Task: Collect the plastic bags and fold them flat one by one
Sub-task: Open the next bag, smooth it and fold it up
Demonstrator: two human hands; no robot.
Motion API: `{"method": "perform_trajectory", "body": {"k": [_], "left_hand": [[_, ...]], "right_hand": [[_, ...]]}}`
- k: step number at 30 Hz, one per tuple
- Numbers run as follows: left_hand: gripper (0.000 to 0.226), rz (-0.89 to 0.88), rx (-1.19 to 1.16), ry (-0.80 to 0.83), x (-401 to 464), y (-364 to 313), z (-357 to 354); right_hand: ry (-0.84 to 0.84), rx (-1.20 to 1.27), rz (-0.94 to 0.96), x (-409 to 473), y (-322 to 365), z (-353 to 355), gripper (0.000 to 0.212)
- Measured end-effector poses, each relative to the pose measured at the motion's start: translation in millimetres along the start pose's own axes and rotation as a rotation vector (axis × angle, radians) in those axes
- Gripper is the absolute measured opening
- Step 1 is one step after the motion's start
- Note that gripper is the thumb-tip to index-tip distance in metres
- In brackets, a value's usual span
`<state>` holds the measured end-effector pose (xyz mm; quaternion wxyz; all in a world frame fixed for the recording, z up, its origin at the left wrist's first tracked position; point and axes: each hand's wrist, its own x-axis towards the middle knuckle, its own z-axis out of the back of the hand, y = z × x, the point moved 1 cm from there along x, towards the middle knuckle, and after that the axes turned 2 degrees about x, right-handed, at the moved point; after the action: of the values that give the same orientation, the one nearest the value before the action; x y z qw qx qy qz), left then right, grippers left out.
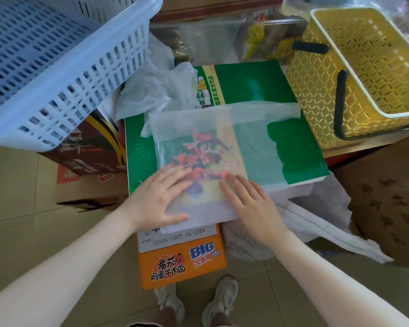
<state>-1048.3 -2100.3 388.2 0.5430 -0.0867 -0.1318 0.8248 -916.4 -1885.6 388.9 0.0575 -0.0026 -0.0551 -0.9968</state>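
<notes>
Hands: two, left hand (159,197) and right hand (250,199), fingers straight, pressing one flat plastic bag (198,142).
Baskets: two, blue basket (57,67), yellow basket (364,74).
Crumpled bag (149,88): one.

Blue basket (57,67) left, yellow basket (364,74) right; between them open

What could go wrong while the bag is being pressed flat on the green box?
1. The bag overhangs the green box's near edge under both flat hands, left hand and right hand; it might slide off when released.
2. A bag handle lies stretched toward the yellow basket and may fold crooked.
3. The crumpled bag behind touches this one and could get dragged along.
</notes>
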Motion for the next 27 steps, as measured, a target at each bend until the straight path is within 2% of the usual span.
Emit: {"method": "perform_trajectory", "body": {"k": [3,4,6,8,10,12,14,16,18,20,23,27], "left_hand": [[0.095,-0.057,0.083,0.117,-27,-2,-13],[0.091,-0.066,0.081,0.101,-31,-1,-17],[0.079,-0.061,0.022,0.007,-35,-2,-21],[0.062,0.005,-0.193,-0.139,-34,-7,-19],[0.029,0.154,-0.506,-0.282,-34,-18,-2],[0.015,0.337,-0.731,-0.37,-33,-29,16],[0.02,0.498,-0.817,-0.396,-29,-33,27],[0.028,0.594,-0.794,-0.446,-23,-32,32],[0.033,0.665,-0.731,-0.459,-16,-26,32],[0.036,0.694,-0.691,-0.408,-6,-16,30],[0.036,0.734,-0.589,-0.298,11,-1,27],[0.03,0.785,-0.372,-0.148,29,8,26]], "right_hand": [[-0.006,0.064,-0.061,1,0,11,0.064],[0.019,0.092,-0.089,1,0,15,0.064],[0.061,0.152,-0.122,-1,1,29,0.045],[0.139,0.223,-0.173,0,-1,48,0.02],[0.217,0.357,-0.208,6,-7,66,0.005],[0.223,0.426,-0.181,17,-13,82,0.023],[0.304,0.394,-0.168,31,-17,89,0.034],[0.425,0.323,-0.178,44,-21,85,0.037],[0.458,0.246,-0.196,56,-22,77,0.035],[0.398,0.139,-0.185,69,-22,67,0.026],[0.363,0.013,-0.206,87,-23,54,0.032],[0.363,0.086,-0.316,109,-24,54,0.025]]}}
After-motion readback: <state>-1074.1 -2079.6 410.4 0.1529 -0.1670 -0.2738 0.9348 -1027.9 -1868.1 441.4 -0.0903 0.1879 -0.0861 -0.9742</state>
